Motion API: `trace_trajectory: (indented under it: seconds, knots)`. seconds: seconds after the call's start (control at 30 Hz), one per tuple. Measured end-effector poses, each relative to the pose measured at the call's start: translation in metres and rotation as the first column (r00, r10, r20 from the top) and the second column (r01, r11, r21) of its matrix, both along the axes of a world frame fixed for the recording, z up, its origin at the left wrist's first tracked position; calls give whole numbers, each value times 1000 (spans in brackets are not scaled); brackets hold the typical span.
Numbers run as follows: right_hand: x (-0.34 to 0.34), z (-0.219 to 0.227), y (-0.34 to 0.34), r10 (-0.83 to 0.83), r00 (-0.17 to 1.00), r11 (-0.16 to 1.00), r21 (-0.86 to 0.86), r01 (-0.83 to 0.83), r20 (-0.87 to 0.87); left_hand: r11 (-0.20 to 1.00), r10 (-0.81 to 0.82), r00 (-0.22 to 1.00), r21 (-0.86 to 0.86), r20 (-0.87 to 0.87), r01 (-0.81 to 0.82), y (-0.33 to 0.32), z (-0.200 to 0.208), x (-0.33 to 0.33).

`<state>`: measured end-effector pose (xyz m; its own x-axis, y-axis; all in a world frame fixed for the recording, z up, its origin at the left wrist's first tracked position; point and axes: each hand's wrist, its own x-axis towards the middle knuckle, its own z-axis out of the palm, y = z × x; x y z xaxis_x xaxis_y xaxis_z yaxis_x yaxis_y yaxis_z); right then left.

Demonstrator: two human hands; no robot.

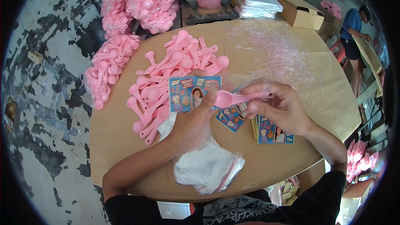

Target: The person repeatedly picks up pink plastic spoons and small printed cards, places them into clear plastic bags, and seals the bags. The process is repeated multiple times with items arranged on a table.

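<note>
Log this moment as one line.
left hand: holds blue card | right hand: holds pink spoon | nearby: pink spoon pile, plastic bags, card stack

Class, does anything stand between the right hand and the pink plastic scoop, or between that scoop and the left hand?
Nothing visible: the right hand holds the pink plastic scoop, whose bowl sits beside the left hand; whether they touch is unclear.

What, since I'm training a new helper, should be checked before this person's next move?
1. Pink scoop held: ok, its handle is in the right hand.
2. Blue card held: ok, in the left hand, printed side showing.
3. Spare scoops available: ok, loosely piled on the table.
4. Clear plastic bags available: ok, near the table's front edge.
5. Spare cards all squared up: not ok, some lie askew.
6. Scoop bagged: cannot tell, blurred.
</note>
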<state>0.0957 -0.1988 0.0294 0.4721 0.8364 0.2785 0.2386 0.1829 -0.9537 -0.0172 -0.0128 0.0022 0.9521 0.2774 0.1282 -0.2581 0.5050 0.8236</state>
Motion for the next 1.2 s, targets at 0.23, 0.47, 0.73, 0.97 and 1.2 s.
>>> trace_trajectory:
  seconds: [0.23,0.47,0.73,0.97,1.2]
  knots:
    - [22,123,-10,-136,746,968,-74,241,652,998,-50,994,-22,102,52,8,-2,-5]
    - [15,128,2,102,481,930,-255,264,871,987,18,1000,159,8,-20,10,-5,1]
    - [-4,86,43,17,777,980,-165,112,629,811,-202,978,553,-44,192,-1,-14,-1]
    - [25,77,46,84,828,976,-211,43,555,777,-418,903,475,-102,414,2,-1,-5]
    - [36,60,45,185,863,964,-257,-67,471,947,-265,963,177,-48,269,9,-3,1]
